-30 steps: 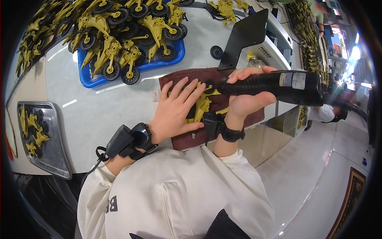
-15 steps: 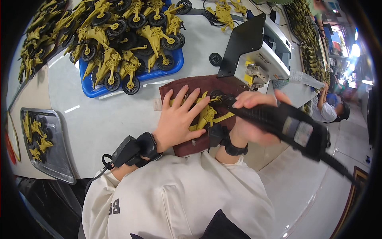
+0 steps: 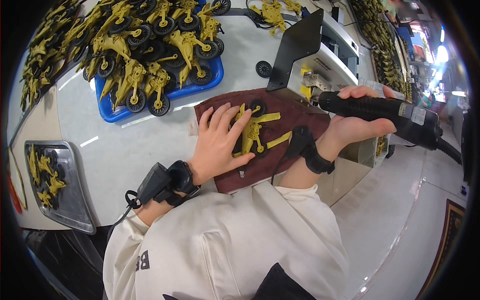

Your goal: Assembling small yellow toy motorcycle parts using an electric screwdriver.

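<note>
My left hand (image 3: 215, 142) lies with its fingers spread over a yellow toy motorcycle (image 3: 250, 134) with a black wheel (image 3: 257, 107), its thumb and forefinger resting along the toy. The part of the toy under my palm is hidden. Beneath both is a maroon cloth (image 3: 235, 179). My right hand (image 3: 352, 131) is closed around a black electric screwdriver (image 3: 380, 111) lying nearly level, with a cord at its rear end. Its front end is at the metal outlet (image 3: 316, 82) of a screw feeder (image 3: 320, 62); whether the bit touches is too small to tell.
Behind my left hand, a blue tray (image 3: 112, 114) is heaped with yellow toy motorcycles. A metal tray (image 3: 75, 200) with yellow parts stands at the left. One loose black wheel (image 3: 263, 69) lies beside the feeder. At the far right, other people and more yellow toys show.
My right hand has carried the screwdriver away from the toy, up and right to the feeder, uncovering the toy's front wheel and yellow strips. My left hand stays on the toy.
</note>
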`<action>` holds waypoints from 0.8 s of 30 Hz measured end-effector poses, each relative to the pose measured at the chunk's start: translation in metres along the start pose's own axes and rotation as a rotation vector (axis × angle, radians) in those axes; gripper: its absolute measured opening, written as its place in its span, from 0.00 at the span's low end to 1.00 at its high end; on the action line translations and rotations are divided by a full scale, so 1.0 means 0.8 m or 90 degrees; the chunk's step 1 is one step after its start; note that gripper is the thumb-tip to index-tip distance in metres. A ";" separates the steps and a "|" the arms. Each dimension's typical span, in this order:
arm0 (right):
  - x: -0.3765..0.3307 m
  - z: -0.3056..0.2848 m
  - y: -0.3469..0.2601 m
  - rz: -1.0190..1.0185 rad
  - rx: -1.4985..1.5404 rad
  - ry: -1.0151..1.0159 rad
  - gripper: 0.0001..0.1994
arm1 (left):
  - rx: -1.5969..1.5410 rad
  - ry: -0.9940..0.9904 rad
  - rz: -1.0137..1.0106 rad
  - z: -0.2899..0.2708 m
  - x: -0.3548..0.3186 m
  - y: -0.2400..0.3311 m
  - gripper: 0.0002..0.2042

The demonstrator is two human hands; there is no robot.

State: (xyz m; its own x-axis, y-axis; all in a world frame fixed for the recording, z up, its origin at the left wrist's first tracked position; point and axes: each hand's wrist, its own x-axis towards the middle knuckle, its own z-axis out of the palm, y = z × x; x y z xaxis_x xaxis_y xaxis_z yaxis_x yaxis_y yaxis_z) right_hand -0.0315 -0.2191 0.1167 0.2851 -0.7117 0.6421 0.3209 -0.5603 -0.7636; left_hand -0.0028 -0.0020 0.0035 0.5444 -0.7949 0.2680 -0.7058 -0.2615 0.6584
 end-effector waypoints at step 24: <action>-0.145 -0.043 -0.022 0.094 0.250 -0.121 0.48 | -0.013 -0.071 0.001 -0.005 -0.003 -0.002 0.47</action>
State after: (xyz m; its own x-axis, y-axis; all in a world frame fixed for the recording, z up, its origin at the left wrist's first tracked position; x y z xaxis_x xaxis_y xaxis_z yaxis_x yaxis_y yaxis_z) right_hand -0.1013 -0.1409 0.0534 0.5021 -0.6615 0.5571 0.5715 -0.2297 -0.7878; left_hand -0.0008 0.0024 0.0045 0.4894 -0.8512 0.1896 -0.6965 -0.2507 0.6723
